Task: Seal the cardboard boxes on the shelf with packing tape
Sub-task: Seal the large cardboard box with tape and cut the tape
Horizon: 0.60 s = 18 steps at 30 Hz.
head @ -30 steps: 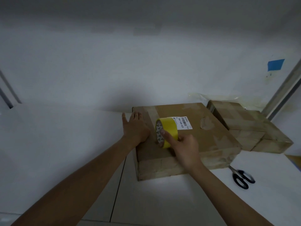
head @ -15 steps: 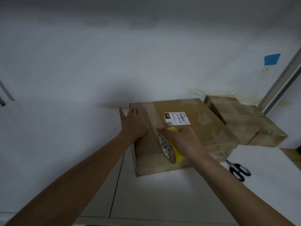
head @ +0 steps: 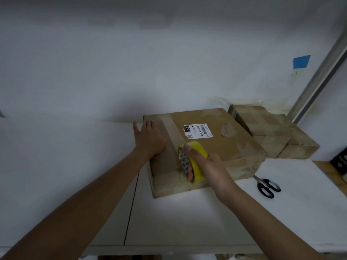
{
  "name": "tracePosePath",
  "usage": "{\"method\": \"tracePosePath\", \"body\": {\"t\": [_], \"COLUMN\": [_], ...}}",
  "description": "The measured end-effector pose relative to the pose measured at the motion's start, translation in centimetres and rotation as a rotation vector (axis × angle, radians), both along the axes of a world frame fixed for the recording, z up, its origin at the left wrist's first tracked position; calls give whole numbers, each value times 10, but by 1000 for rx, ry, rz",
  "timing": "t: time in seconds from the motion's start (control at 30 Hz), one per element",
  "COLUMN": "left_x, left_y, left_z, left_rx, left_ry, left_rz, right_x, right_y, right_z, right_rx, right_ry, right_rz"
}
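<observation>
left hand (head: 149, 139) flat on box (head: 225, 149) top by its left edge, fingers straight, thumb splayed over the side; fingertips foreshortened, hard to read
tape strip (head: 171, 128) runs back to front just right of it
tape roll (head: 195, 162), yellow, on edge at the box's front rim, on that strip
right hand (head: 210, 166) grips it: thumb over the top, fingers hooked into the core, mostly hidden
label (head: 199, 130) print too small
second box (head: 272, 132) just right; gap or contact, can't tell
scissors (head: 267, 186) on white shelf (head: 169, 218), blade tips behind box corner
dark thing (head: 340, 162) cut off at right
white wall, blue patch (head: 301, 61), grey post (head: 319, 76)
</observation>
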<state>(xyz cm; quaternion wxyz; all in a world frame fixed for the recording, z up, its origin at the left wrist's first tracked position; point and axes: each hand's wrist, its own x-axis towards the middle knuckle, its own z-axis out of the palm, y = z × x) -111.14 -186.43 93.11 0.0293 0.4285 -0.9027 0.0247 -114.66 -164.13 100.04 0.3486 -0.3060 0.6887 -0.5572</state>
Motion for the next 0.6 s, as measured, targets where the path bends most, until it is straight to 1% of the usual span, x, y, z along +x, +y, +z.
{"method": "tracePosePath", "body": {"t": [0.07,0.17,0.23,0.3,0.33,0.4,0.6], "left_x": [0,1,0,-3,-4,-6,-8], "left_y": [1,2,0,-4,-6,-8,-7], "left_z": [0,5,7,7,5,2,2], "left_rx": [-1,-14,-55,-87,-91,-93,-107], "left_ry": [4,-10,-73,-155,-187,-223,-235], "left_rz": [-7,-30,-43,-44,-44,-46,-48], "right_x": [3,7,11,15,15,14,15], "right_y": [6,4,3,6,10,20,28], "right_z": [-2,4,8,11,10,12,15], "right_rx": [-25,-12,55,159,219,301,305], "right_ry": [9,-45,-127,-275,-294,-247,-245], "right_rz": [-9,-108,-111,-45,-6,19,0]}}
